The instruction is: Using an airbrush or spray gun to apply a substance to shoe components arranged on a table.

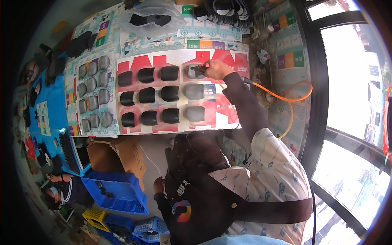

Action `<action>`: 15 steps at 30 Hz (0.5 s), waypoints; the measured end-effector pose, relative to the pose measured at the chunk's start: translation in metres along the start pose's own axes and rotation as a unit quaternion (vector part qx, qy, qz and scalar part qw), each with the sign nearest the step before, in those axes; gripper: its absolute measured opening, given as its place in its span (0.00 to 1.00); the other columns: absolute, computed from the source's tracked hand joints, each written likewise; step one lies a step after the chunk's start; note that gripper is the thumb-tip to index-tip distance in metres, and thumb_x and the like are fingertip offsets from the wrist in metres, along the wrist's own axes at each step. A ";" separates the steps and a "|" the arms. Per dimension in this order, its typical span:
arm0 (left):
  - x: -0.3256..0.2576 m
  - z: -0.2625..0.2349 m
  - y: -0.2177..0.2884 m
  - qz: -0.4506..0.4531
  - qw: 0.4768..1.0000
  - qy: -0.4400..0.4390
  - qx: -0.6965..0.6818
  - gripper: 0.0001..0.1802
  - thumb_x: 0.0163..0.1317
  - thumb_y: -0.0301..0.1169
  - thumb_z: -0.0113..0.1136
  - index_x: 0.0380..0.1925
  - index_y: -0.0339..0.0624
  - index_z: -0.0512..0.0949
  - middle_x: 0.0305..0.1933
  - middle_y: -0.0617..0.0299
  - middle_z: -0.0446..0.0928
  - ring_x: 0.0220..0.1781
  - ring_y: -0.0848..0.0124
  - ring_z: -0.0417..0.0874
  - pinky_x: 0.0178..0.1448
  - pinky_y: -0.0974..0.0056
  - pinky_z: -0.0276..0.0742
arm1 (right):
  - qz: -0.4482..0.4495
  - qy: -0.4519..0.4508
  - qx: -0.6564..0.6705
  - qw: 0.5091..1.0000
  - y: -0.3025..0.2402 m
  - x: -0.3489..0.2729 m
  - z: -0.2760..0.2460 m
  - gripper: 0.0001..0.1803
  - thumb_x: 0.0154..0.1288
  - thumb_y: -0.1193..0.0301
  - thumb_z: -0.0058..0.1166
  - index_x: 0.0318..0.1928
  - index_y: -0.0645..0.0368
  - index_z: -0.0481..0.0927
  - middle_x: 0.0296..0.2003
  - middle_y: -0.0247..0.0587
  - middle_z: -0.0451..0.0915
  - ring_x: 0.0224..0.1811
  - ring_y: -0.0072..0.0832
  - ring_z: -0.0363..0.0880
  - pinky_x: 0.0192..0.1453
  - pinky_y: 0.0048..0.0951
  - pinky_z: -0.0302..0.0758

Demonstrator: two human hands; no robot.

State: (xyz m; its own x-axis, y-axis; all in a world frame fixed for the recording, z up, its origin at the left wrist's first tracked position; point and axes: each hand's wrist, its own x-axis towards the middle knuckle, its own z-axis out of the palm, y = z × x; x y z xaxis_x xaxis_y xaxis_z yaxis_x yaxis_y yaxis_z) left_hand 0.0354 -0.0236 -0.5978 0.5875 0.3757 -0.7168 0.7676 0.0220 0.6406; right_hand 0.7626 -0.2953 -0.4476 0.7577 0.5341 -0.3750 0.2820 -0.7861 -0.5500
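At the far right of the table, my right hand (219,69) is closed around a small dark spray gun (199,71) trailing an orange hose (281,98). Its nozzle end is over a grey curved piece (190,72), shaped like a shoe part. Two more greyish pieces, a middle one (193,92) and a near one (195,114), lie below it in the same column. To their left, several black curved pieces (147,95) rest in rows on a red and white printed sheet (179,59). My left hand (159,185) hangs low by my apron; its fingers are too small to read.
Several grey pieces (93,84) cover the table's left part. A plastic bag (153,18) with dark pieces and stacked dark pieces (222,13) sit at the back. Below stand a cardboard box (132,157) and a blue crate (116,200). Another person (67,190) is at lower left; windows (351,77) line the right.
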 end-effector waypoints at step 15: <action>0.006 -0.106 -0.095 0.231 0.942 -0.011 0.241 0.14 0.72 0.32 0.53 0.49 0.37 0.81 0.44 0.57 0.84 0.38 0.67 0.88 0.35 0.66 0.82 | -0.057 0.195 -0.028 0.979 -0.048 -0.121 0.038 0.16 0.56 0.71 0.59 0.46 0.62 0.84 0.36 0.62 0.83 0.44 0.58 0.82 0.49 0.52 0.77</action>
State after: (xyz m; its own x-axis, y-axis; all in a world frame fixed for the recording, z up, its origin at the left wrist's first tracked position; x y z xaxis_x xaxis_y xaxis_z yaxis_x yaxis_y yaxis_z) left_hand -0.0608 0.0744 -0.6339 0.8889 0.2223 -0.4005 0.4522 -0.5654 0.6898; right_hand 0.6350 -0.3106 -0.4038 0.8836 0.4683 0.0065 0.4015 -0.7504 -0.5250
